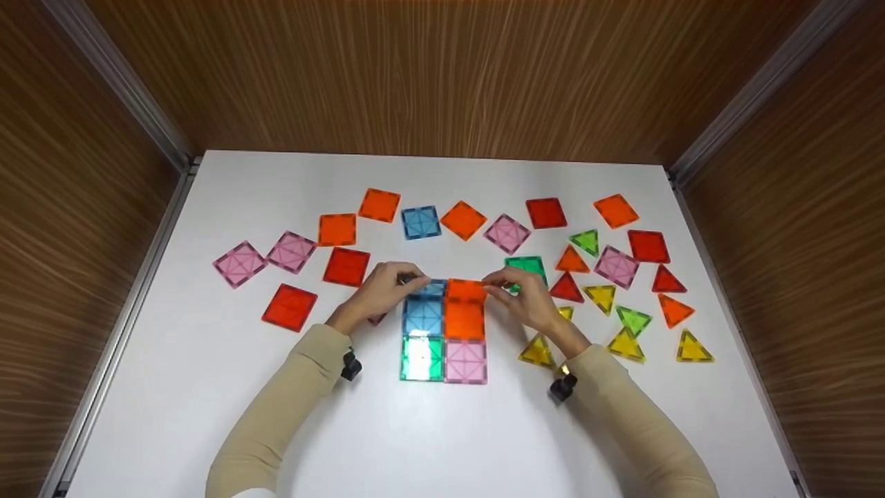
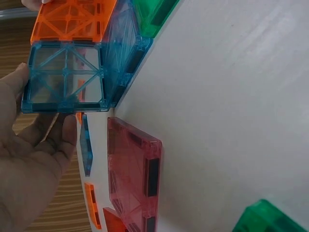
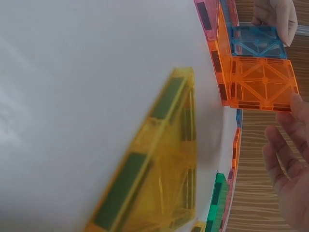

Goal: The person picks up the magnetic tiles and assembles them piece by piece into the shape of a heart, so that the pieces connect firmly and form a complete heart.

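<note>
A blue square magnetic tile [image 2: 65, 77] stands on edge, and my left hand [image 1: 384, 287] pinches its outer edge between thumb and fingers. Beside it stands an orange square tile [image 3: 264, 83], its outer corner pinched by my right hand [image 1: 529, 297]. The two upright tiles sit side by side at the far end of a flat block. That block has a blue tile [image 1: 423, 317] and an orange tile [image 1: 464, 320] behind, with a green tile [image 1: 422, 358] and a pink tile [image 1: 465, 361] nearer me.
A reddish tile [image 2: 135, 174] lies close under my left wrist. Behind my right hand is a green square [image 1: 525, 266]. Loose squares, such as a red one [image 1: 290, 308], arc along the left and back. Several triangles, including a yellow one [image 1: 693, 347], lie right. Wooden panels [image 1: 442, 76] surround the table.
</note>
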`<state>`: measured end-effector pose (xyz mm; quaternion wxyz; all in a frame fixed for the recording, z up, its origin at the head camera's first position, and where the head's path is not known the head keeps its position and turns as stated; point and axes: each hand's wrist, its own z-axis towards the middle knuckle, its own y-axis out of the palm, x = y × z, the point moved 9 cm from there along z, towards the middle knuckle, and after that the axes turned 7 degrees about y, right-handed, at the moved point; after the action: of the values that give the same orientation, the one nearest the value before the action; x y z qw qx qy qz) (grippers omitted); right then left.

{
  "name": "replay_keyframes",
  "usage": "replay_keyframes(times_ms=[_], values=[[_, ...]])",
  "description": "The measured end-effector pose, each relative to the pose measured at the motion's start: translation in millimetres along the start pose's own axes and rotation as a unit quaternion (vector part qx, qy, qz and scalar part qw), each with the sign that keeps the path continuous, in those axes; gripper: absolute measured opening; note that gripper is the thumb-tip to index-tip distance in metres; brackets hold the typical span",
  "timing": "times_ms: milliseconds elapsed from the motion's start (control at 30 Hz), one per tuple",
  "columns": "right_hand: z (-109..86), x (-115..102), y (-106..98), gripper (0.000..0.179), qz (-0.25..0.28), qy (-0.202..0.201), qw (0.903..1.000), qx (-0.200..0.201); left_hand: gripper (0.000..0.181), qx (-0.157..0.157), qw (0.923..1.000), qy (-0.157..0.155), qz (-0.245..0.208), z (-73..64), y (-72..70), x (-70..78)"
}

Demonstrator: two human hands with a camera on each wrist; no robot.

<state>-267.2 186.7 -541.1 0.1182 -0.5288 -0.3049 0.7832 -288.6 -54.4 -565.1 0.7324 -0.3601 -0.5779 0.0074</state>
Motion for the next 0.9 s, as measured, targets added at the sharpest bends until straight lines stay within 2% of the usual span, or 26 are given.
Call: replay_keyframes(times_ms=[167,300,500,733,900], values=[[0.4,2.9,-0.5,0.015,0.017,0.014,0.9998,-0.001,0.026,0.018,0.9994,0.027,0.014,-0.2,-1.6,5.8],[1.0,4.5,0.4,0.015,0.028,0.021,0.9994,-0.002,0.025,0.027,0.9985,0.037,0.031,-1.6,-2.4,8.4],[2.4,2.2,0.9,0.016,0.018,0.013,0.9998,-0.003,0.024,0.045,0.9976,0.037,0.038,-3.1,-4.8,8.9],[2.5,2.7,2.6,0.016,0.008,0.018,0.9998,-0.005,0.024,0.060,0.9971,0.035,0.030,-4.5,-4.1,5.9],[3.2,0.9,3.0,0.015,-0.005,0.007,1.0000,-0.002,0.023,0.072,0.9966,0.031,0.023,-5.6,-4.9,4.5]])
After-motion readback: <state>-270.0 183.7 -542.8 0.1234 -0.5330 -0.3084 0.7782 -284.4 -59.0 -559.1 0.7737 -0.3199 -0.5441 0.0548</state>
